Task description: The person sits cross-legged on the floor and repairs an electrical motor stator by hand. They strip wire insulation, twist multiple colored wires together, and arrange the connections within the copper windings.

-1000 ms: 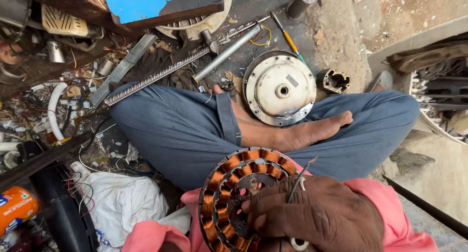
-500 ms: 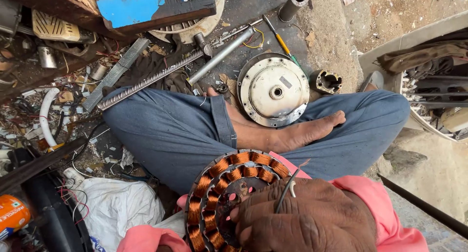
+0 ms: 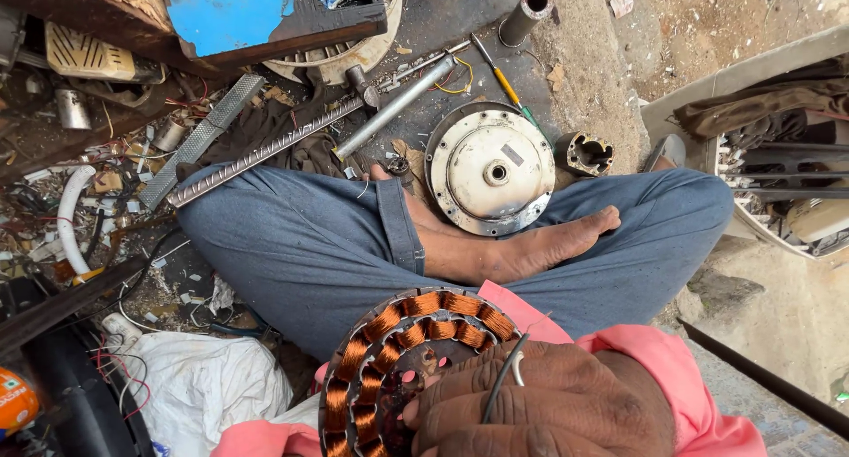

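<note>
Head view: my right hand (image 3: pixel 548 404) is low in frame, fingers curled together over the face of the copper-wound stator (image 3: pixel 398 369), a ring of orange coils sitting in my lap just above the bottom edge. A thin grey wire (image 3: pixel 502 382) runs up between my fingers, pinched there. My left hand isn't clearly visible; only a strip of pink sleeve (image 3: pixel 265 439) shows at the bottom left, so can't tell its grip. I'm cross-legged in blue jeans (image 3: pixel 301 245), bare foot (image 3: pixel 531 245) resting across the middle. On the ground just beyond the foot: round cream motor cover (image 3: pixel 491 170), touching the foot's edge. Right of it, a small metal bearing housing (image 3: pixel 585 153). Behind the cover, a yellow-handled screwdriver (image 3: pixel 500 77) and a grey metal pipe (image 3: pixel 393 108) lying diagonally, with a ribbed steel bar (image 3: pixel 265 152) along my left knee. White plastic bag (image 3: pixel 208 382) beside my left thigh. Blue painted board (image 3: pixel 239 11) at the top left
</note>
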